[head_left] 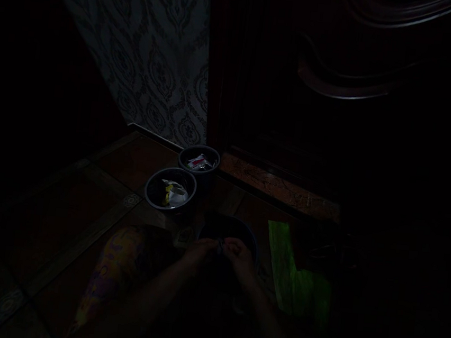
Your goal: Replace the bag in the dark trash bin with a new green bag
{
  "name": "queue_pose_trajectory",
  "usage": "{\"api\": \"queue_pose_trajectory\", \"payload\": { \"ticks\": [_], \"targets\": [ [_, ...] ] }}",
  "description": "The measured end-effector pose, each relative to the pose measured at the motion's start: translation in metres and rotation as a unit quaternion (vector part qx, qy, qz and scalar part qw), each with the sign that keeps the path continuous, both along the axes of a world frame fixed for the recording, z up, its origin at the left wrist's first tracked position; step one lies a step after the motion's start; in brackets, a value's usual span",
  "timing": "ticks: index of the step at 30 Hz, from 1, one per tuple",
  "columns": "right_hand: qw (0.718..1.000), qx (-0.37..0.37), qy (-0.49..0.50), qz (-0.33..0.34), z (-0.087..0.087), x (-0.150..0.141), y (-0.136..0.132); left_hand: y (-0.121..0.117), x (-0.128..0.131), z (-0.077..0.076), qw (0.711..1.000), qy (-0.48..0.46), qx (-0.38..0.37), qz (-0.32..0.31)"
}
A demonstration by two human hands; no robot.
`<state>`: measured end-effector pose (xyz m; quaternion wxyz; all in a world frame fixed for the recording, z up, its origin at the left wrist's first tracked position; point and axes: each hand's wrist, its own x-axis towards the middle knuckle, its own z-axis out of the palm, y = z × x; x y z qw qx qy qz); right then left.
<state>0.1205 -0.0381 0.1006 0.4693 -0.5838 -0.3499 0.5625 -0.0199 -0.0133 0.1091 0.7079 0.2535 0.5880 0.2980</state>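
Observation:
The scene is very dark. My left hand (200, 249) and my right hand (240, 254) meet over a dark round bin (248, 231). Between their fingertips is a small bluish-grey piece (220, 245), too dim to name; it may be part of a bag or of the rim. Both hands have their fingers closed on it. Inside the bin nothing can be made out.
Two bins with litter, a nearer one (147, 196) and a farther one (217, 163), stand by the patterned wall (159, 67) and a dark wooden door (278, 115). A green sheet (294, 282) lies right on the tiled floor (70, 207). Patterned cloth (110, 269) shows at left.

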Motion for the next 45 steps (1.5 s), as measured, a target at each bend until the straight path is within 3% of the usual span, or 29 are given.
{"api": "queue_pose_trajectory", "payload": {
  "ticks": [3, 6, 10, 13, 17, 20, 26, 30, 32, 34, 37, 41, 43, 45],
  "targets": [
    [1.000, 0.007, 0.001, -0.004, -0.005, -0.008, -0.002, -0.001, 0.008, -0.004, 0.999, -0.039, -0.012, -0.017],
    [0.998, 0.002, -0.016, -0.060, -0.013, -0.009, -0.002, -0.001, 0.014, -0.009, 0.998, -0.058, -0.010, -0.039],
    [0.994, -0.028, -0.007, -0.103, -0.018, -0.001, -0.001, 0.000, 0.013, -0.018, 0.997, 0.055, 0.031, -0.049],
    [0.992, -0.039, 0.029, -0.119, -0.018, 0.004, 0.000, -0.006, 0.008, -0.029, 0.981, 0.121, 0.131, -0.080],
    [0.988, -0.050, 0.073, -0.126, -0.014, 0.004, 0.001, -0.016, 0.010, -0.046, 0.919, 0.162, 0.302, -0.194],
    [0.990, -0.062, 0.056, -0.112, -0.001, 0.003, 0.000, -0.013, 0.021, -0.057, 0.910, 0.204, 0.268, -0.244],
    [0.995, -0.002, -0.001, -0.102, 0.042, 0.018, 0.004, 0.000, 0.029, -0.058, 0.922, 0.235, 0.191, -0.241],
    [0.993, -0.007, -0.022, -0.112, 0.057, 0.035, 0.009, -0.008, 0.014, -0.045, 0.955, 0.099, 0.158, -0.229],
    [0.995, 0.007, -0.024, -0.101, 0.068, 0.040, 0.009, -0.010, 0.001, -0.039, 0.976, 0.009, 0.112, -0.187],
    [0.996, 0.025, -0.024, -0.078, 0.083, 0.041, 0.008, -0.008, -0.014, -0.036, 0.985, -0.022, 0.098, -0.141],
    [0.998, 0.037, -0.035, -0.047, 0.104, 0.039, 0.010, 0.004, -0.032, -0.039, 0.970, 0.025, 0.186, -0.156],
    [0.999, 0.020, -0.039, 0.000, 0.118, 0.036, 0.015, 0.020, -0.033, -0.044, 0.896, 0.095, 0.360, -0.244],
    [0.999, 0.025, -0.040, 0.012, 0.120, 0.035, 0.018, 0.022, -0.025, -0.042, 0.871, 0.103, 0.393, -0.275],
    [0.999, 0.029, -0.032, 0.004, 0.121, 0.033, 0.019, 0.021, -0.013, -0.039, 0.869, 0.108, 0.386, -0.289]
  ]
}}
